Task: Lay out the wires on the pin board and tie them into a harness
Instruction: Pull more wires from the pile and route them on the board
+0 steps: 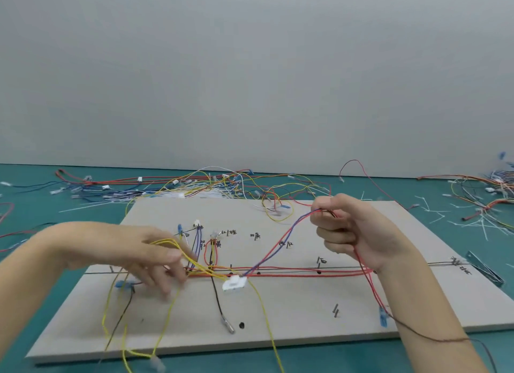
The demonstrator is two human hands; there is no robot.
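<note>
A grey pin board (292,306) lies on the teal table, marked with handwritten labels and small pins. Red wires (292,269) run along its drawn middle line, and a white connector (234,283) sits on that line. My left hand (155,257) hovers over the board's left part with yellow wires (167,243) running between thumb and fingers; the fingers are blurred. My right hand (353,233) is raised over the board's right part, its fingers curled round a bundle of red, blue and dark wires (278,247) that slopes down to the connector.
A tangle of loose wires (194,186) lies behind the board. More wires and cut white cable ties (445,214) are scattered at the right. A metal tool (485,268) lies off the board's right edge. A grey wall stands behind the table.
</note>
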